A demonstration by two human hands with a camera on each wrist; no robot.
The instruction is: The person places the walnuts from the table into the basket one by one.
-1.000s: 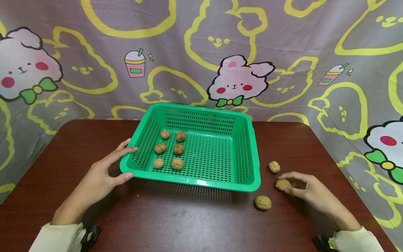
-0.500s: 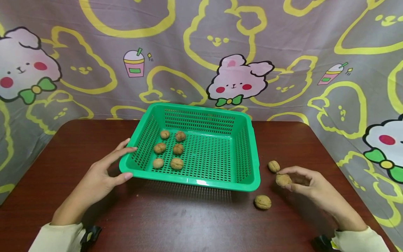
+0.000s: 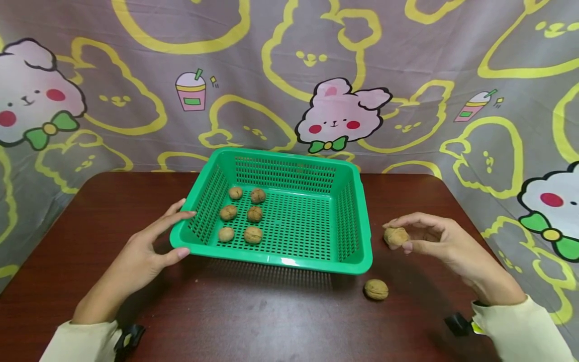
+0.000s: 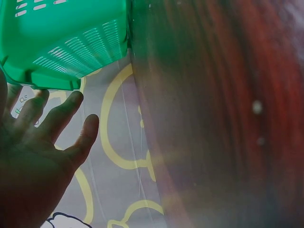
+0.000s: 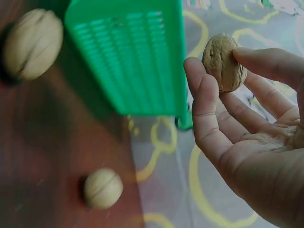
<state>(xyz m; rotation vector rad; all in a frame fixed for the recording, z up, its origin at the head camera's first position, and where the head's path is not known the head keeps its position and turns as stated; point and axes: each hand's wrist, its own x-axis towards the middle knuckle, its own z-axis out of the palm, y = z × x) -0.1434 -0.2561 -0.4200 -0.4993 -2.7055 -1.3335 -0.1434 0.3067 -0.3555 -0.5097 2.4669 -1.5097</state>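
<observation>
My right hand [image 3: 445,246] pinches a brown walnut [image 3: 395,237] between thumb and fingertips, above the table right of the green plastic basket [image 3: 271,259]. In the right wrist view this held walnut [image 5: 222,62] shows its wrinkled shell and seam. My left hand [image 3: 140,251] rests spread at the basket's left front corner, its fingers fairly straight and touching the rim. Inside the basket, several walnuts [image 3: 255,214] lie in two columns on the left side. One loose walnut [image 3: 376,289] lies near the basket's right front corner. Another walnut [image 5: 103,188] on the table is mostly hidden behind the held one in the head view.
A dark red-brown wooden table [image 3: 253,322] carries the basket. Behind and at the sides hangs a grey cloth [image 3: 253,50] with yellow outlines and cartoon rabbits. The basket's perforated right wall [image 5: 137,61] stands beside my right hand.
My right hand has lifted the walnut from the table and carried it up and slightly left, over the farther loose walnut. My left hand and the basket have stayed in place.
</observation>
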